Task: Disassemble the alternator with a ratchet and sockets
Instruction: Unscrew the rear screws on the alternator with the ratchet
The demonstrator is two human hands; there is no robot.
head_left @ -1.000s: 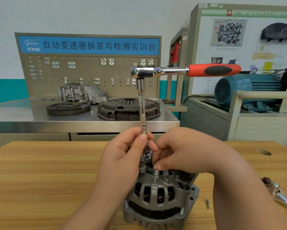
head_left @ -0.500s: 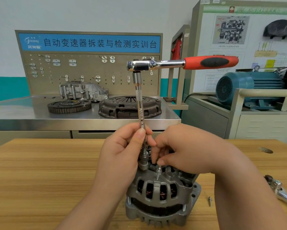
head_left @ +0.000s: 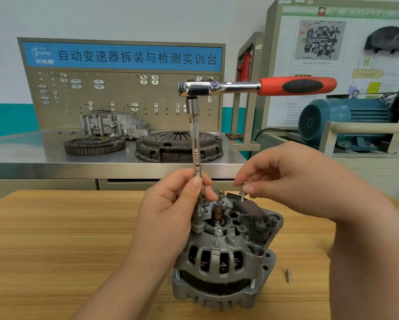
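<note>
A grey alternator (head_left: 223, 269) stands on the wooden table (head_left: 55, 239), its open rear end facing up. A chrome ratchet (head_left: 217, 87) with a red and black handle sits atop a long extension bar (head_left: 196, 155) whose socket (head_left: 197, 224) rests on the alternator's top. My left hand (head_left: 170, 218) grips the lower part of the extension bar. My right hand (head_left: 293, 179) is raised just above the alternator's right side and pinches a long thin bolt (head_left: 242, 192) between thumb and fingers. Another bolt (head_left: 218, 232) stands partly out of the housing in front.
A loose bolt (head_left: 287, 274) lies on the table right of the alternator. Behind stand a steel bench with a clutch plate (head_left: 177, 146), a flywheel (head_left: 94, 144) and a gear housing (head_left: 113, 124). A blue motor (head_left: 341, 118) sits at the back right.
My right hand has lifted away from the alternator's top toward the right, drawing a long bolt out. The left hand stays on the extension bar.
</note>
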